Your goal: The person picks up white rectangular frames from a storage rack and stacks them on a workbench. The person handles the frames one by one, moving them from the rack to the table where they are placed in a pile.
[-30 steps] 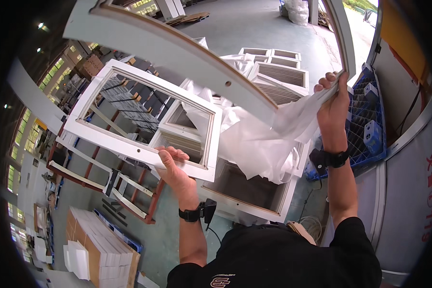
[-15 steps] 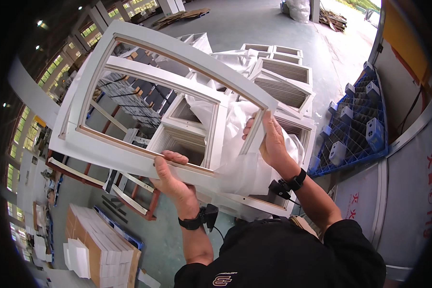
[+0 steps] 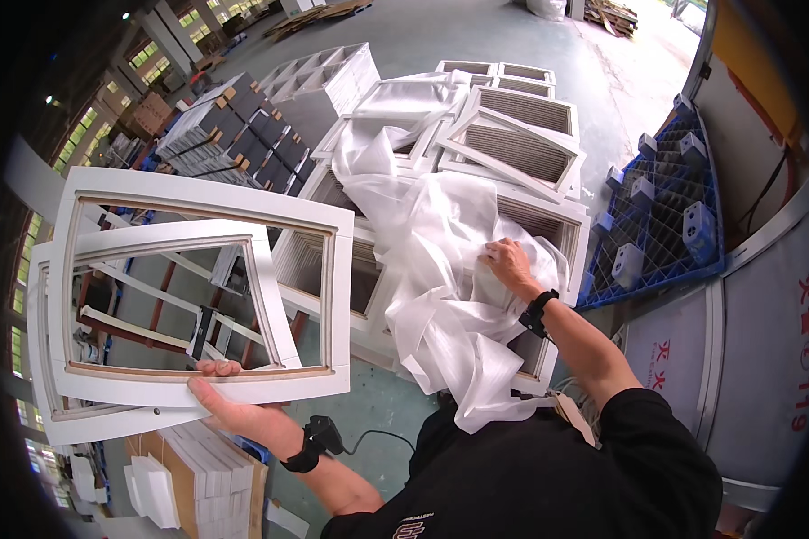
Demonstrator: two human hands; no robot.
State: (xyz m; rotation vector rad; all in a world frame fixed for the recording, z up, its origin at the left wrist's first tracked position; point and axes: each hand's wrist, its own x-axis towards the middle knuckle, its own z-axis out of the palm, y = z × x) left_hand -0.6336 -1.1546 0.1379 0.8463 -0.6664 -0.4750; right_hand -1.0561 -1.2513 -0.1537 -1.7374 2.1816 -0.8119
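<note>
L hand point(image 3: 234, 409): palm up, fingers curled in a grip, thumb on top, forearm extended fwd-left, black wrist device. R hand point(image 3: 511, 265): palm down, fingers spread and pressing, arm reaching fwd, elbow bent, black wristband.

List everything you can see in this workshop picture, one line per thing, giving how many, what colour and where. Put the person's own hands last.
white frame: one, white with bare wood inner edge, held up at left
stacked frames: several, white, in piles at centre, exact count unclear
foam sheet: one long crumpled piece, white, draped over the stacked frames
louvred frames: a few, white with grey slats, behind the stack
plastic pallet: one, blue, standing at right
flat panels: one pile, white, on the floor at lower left
floor: grey concrete, far end
wristbands: two, black, one on each wrist
left hand: grips the white frame's lower rail
right hand: rests on the foam sheet
</note>
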